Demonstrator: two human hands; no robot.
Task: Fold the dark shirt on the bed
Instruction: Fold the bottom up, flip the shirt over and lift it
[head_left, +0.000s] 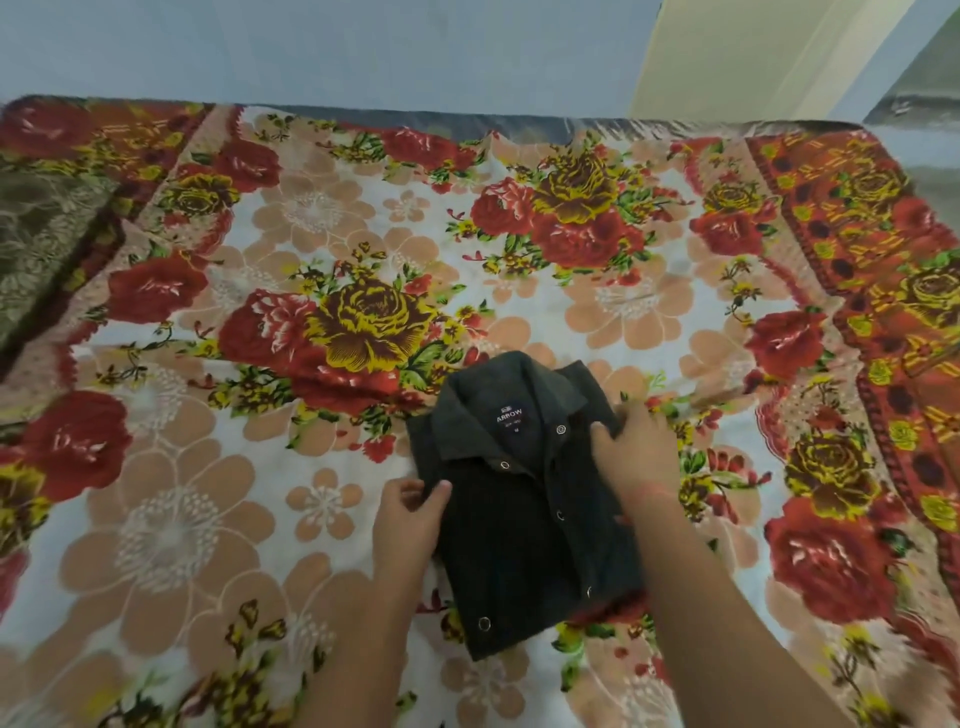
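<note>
Head view: The shirt (524, 545) lies on the bed (171, 525), in the near middle of the flowered sheet (322, 218). It is folded into a compact rectangle, front side up. Its collar (467, 410) is at the far end and its hem end is nearest the person. The whole bundle sits slightly askew, the near end swung a little to the right. A label (509, 418) reading ARROW shows inside the open collar, and a row of metal snaps (560, 515) runs down the front.

The left hand (410, 514) is at the shirt's left edge, just below the collar. Its fingers (408, 491) are curled and, with the thumb laid on top, pinch the cloth there. The right hand (636, 457) is at the right shoulder of the bundle. Its fingers (605, 436) are bent over the edge and grip the fabric beside the collar. Both forearms reach in from the near side, the right one crossing over the shirt's near right corner.

The sheet is white with red and yellow roses and peach blossoms, and it has an orange patterned border (852, 218) along the right. A dark, lacy cloth (47, 234) lies at the far left edge of the bed. Beyond the bed is a pale blue wall (311, 47), with a cream panel (753, 57) at the far right.
</note>
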